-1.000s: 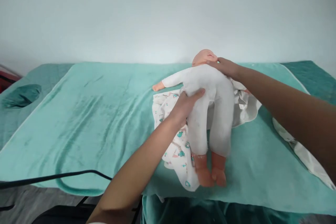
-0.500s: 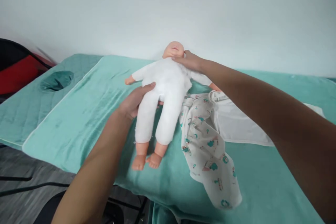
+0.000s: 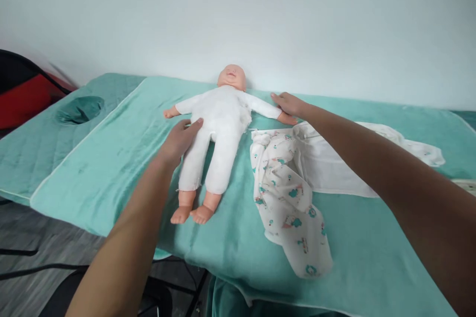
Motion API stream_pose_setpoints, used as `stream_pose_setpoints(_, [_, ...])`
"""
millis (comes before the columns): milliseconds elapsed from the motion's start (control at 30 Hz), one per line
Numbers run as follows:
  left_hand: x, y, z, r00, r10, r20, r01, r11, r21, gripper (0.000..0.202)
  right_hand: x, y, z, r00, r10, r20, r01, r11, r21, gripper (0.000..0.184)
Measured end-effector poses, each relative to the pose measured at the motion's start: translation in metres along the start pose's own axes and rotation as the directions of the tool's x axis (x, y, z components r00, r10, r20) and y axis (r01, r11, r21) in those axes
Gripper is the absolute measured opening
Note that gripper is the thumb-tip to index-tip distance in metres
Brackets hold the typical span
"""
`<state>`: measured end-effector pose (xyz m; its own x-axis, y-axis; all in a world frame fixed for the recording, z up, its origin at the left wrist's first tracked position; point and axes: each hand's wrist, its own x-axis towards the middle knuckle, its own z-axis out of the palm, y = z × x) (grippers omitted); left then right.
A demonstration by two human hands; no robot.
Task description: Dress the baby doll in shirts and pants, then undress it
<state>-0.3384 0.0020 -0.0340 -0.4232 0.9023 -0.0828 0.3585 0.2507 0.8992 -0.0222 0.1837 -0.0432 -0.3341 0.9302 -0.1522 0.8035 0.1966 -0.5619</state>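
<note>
A baby doll (image 3: 223, 114) with a white cloth body and pinkish head, hands and feet lies on its back, arms spread. At its hip on the left side, my left hand (image 3: 181, 138) rests with the thumb over the cloth and the fingers loosely apart, partly hidden. My right hand (image 3: 290, 104) is at the doll's outstretched arm on the right, touching or just above the forearm, its fingers extended. Beside the doll lies a white baby garment (image 3: 293, 208) printed with small teal figures, crumpled, its lower end towards me.
A plain white cloth (image 3: 334, 168) spreads out to the right, partly behind my right forearm. Everything lies on a padded bed with a green cover (image 3: 111, 158), which has a face hole (image 3: 80, 110) at left. A white wall stands behind; a red and black chair (image 3: 26, 99) is at far left.
The doll has come down flat on the bed, shifting left and nearer. My right hand has left its neck for its arm; my left hand has loosened from the thigh.
</note>
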Motion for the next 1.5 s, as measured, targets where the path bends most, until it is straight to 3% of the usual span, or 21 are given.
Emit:
stream_pose_setpoints(67, [-0.027,0.015,0.009,0.94,0.28,-0.195,-0.235,0.946,0.225,0.038,-0.021,0.023,-0.015,0.997,0.065,0.049,-0.057,0.989,-0.14,0.078])
stream_pose_setpoints(100, [-0.046,0.023,0.017,0.889,0.413,-0.199,-0.343,0.887,0.31,0.034,-0.033,0.033,-0.024,0.993,0.093,0.072,-0.076,0.973,-0.218,0.075])
stream_pose_setpoints(133, [-0.066,0.03,0.027,0.865,0.489,-0.11,-0.428,0.835,0.344,0.03,-0.045,0.041,-0.032,0.989,0.114,0.091,-0.083,0.953,-0.292,0.072])
stream_pose_setpoints(200, [-0.106,0.041,0.054,0.864,0.479,0.158,-0.495,0.746,0.445,0.031,-0.071,0.053,-0.047,0.98,0.146,0.137,-0.076,0.905,-0.418,0.064])
stream_pose_setpoints(267, [-0.134,0.044,0.082,0.864,0.349,0.363,-0.503,0.64,0.581,0.041,-0.095,0.06,-0.058,0.97,0.147,0.195,-0.03,0.865,-0.502,0.053])
stream_pose_setpoints(333, [-0.145,0.039,0.107,0.869,0.174,0.464,-0.466,0.608,0.644,0.049,-0.117,0.061,-0.065,0.967,0.113,0.227,0.035,0.827,-0.561,0.041])
stream_pose_setpoints(400, [-0.144,0.034,0.122,0.872,0.086,0.481,-0.417,0.645,0.64,0.05,-0.136,0.058,-0.069,0.975,0.072,0.21,0.072,0.794,-0.603,0.032])
stream_pose_setpoints(500, [-0.144,0.034,0.131,0.848,0.169,0.502,-0.462,0.699,0.546,0.026,-0.162,0.046,-0.077,0.988,0.04,0.149,0.061,0.786,-0.615,0.03])
stream_pose_setpoints(600, [-0.163,0.049,0.131,0.705,0.421,0.57,-0.666,0.67,0.329,0.011,-0.188,0.028,-0.088,0.997,-0.031,0.077,0.07,0.816,-0.574,0.033])
stream_pose_setpoints(667, [-0.18,0.064,0.134,0.602,0.591,0.537,-0.767,0.616,0.181,0.011,-0.208,0.016,-0.095,0.987,-0.148,0.057,0.157,0.869,-0.469,0.031])
stream_pose_setpoints(733, [-0.194,0.078,0.14,0.531,0.731,0.428,-0.835,0.538,0.116,0.006,-0.229,0.005,-0.101,0.956,-0.288,0.06,0.293,0.909,-0.295,0.028])
stream_pose_setpoints(833, [-0.205,0.095,0.156,0.477,0.859,0.188,-0.879,0.464,0.111,0.019,-0.265,-0.011,-0.106,0.907,-0.417,0.054,0.42,0.906,-0.056,0.025])
stream_pose_setpoints(900, [-0.208,0.104,0.165,0.511,0.853,0.103,-0.859,0.506,0.076,0.044,-0.289,-0.019,-0.11,0.882,-0.47,0.031,0.47,0.882,0.022,0.024])
stream_pose_setpoints(933, [-0.209,0.108,0.168,0.544,0.829,0.127,-0.839,0.541,0.06,0.051,-0.302,-0.022,-0.112,0.869,-0.495,0.022,0.493,0.869,0.044,0.023])
stream_pose_setpoints(1033, [-0.216,0.12,0.169,0.621,0.732,0.281,-0.782,0.602,0.16,0.036,-0.337,-0.024,-0.119,0.847,-0.531,0.017,0.531,0.847,0.022,0.02])
stream_pose_setpoints(1100, [-0.222,0.129,0.165,0.657,0.717,0.235,-0.752,0.601,0.27,0.025,-0.356,-0.02,-0.125,0.882,-0.471,0.005,0.47,0.88,-0.069,0.021])
stream_pose_setpoints(1167, [-0.228,0.138,0.161,0.682,0.725,0.102,-0.719,0.636,0.28,0.025,-0.37,-0.011,-0.129,0.935,-0.352,-0.036,0.342,0.926,-0.162,0.029])
stream_pose_setpoints(1233, [-0.234,0.146,0.16,0.711,0.703,0.013,-0.693,0.697,0.184,0.026,-0.377,0.002,-0.13,0.975,-0.209,-0.08,0.191,0.963,-0.189,0.047])
stream_pose_setpoints(1333, [-0.246,0.159,0.165,0.747,0.662,-0.065,-0.664,0.747,-0.031,0.025,-0.38,0.024,-0.125,0.997,-0.033,-0.074,0.022,0.988,-0.155,0.068])
stream_pose_setpoints(1400, [-0.255,0.166,0.171,0.753,0.645,-0.127,-0.657,0.733,-0.175,0.026,-0.378,0.037,-0.115,0.999,-0.004,-0.051,-0.004,0.987,-0.159,0.064])
stream_pose_setpoints(1500, [-0.269,0.173,0.18,0.751,0.632,-0.19,-0.655,0.676,-0.338,0.025,-0.374,0.051,-0.095,0.995,-0.057,-0.085,0.044,0.989,-0.14,0.046])
